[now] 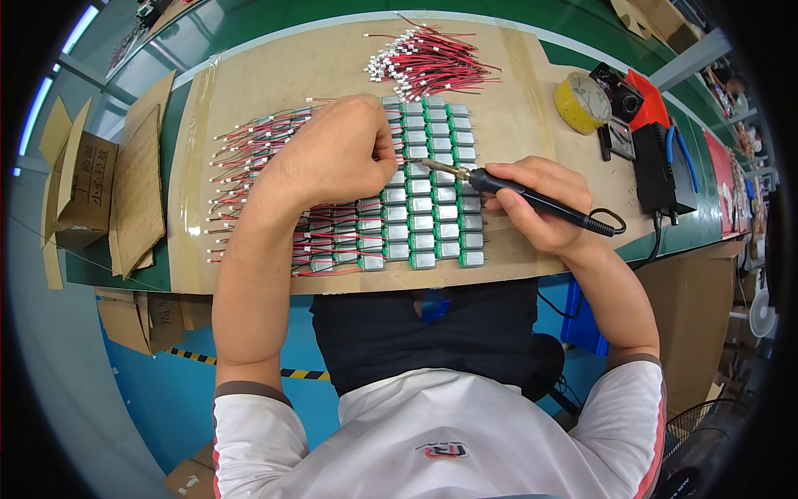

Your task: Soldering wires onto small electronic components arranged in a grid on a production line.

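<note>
Iron (557, 208) in our right grip (540, 195); curled left grip's (341, 154) contents we can't tell; one slip could scorch silver parts (421, 224)!

Pretty sure this is an electronics assembly workshop, maybe a factory floor. There's a soldering iron (544, 204) in use, rows of what look like small motors (422, 224), and a heap of red-and-black leads (432, 62) on a cardboard-covered green table (698, 229). Blue floor (174, 407) with yellow-and-black hazard tape (303, 374) and a cardboard box (87, 179) nearby look pretty industrial too.
</note>
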`<action>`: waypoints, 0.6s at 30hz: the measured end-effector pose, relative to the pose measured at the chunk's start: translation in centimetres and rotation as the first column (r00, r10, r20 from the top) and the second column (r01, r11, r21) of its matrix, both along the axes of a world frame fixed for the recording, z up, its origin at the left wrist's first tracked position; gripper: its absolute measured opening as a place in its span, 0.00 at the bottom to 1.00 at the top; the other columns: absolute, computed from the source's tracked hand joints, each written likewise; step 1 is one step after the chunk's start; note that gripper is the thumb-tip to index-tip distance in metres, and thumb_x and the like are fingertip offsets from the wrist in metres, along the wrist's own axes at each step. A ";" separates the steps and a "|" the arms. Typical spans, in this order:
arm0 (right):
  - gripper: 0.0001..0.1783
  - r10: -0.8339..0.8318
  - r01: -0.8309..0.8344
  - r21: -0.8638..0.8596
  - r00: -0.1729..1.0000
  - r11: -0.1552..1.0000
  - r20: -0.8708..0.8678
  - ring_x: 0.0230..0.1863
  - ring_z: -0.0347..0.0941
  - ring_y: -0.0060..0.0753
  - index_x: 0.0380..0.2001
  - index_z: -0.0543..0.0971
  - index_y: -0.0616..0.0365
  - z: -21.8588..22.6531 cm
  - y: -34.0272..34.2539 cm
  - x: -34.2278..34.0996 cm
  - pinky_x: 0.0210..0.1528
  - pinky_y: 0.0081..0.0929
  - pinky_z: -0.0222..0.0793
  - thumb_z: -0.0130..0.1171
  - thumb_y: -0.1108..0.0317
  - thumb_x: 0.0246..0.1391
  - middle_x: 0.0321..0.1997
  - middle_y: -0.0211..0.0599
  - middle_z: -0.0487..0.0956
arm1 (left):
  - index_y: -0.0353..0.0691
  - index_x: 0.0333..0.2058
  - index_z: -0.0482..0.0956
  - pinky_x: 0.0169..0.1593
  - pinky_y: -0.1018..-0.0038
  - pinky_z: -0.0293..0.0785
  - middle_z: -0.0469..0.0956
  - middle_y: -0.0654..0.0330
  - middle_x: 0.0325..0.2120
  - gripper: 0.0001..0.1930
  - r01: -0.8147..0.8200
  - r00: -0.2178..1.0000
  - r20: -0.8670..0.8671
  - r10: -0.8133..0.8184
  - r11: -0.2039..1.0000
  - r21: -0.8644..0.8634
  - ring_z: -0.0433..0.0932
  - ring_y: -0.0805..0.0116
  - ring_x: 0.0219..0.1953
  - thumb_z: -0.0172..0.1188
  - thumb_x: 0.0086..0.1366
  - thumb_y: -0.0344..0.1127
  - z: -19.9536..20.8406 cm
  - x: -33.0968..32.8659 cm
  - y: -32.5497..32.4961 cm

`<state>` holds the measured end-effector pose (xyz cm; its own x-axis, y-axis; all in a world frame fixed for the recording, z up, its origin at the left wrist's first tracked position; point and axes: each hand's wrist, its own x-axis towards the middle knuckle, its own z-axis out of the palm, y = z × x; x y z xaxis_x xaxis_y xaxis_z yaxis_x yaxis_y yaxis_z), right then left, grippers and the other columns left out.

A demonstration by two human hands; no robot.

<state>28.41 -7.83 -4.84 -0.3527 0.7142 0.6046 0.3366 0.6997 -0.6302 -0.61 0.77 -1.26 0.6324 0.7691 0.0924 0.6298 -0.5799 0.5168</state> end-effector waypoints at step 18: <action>0.15 0.002 -0.002 -0.012 1.000 1.000 -0.004 0.30 0.85 0.34 0.47 0.86 0.72 -0.1 -0.2 0.2 0.33 0.26 0.78 0.67 0.79 0.56 0.29 0.42 0.87 | 0.30 0.25 0.83 0.42 0.63 0.80 0.82 0.51 0.32 0.06 -0.003 1.000 0.015 0.003 1.000 0.017 0.83 0.52 0.36 0.71 0.52 0.27 0.0 0.0 -0.1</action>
<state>28.62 -8.02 -4.98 -0.3518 0.7206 0.5975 0.3331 0.6929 -0.6395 -0.62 0.69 -1.30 0.6284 0.7694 0.1148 0.6237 -0.5865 0.5167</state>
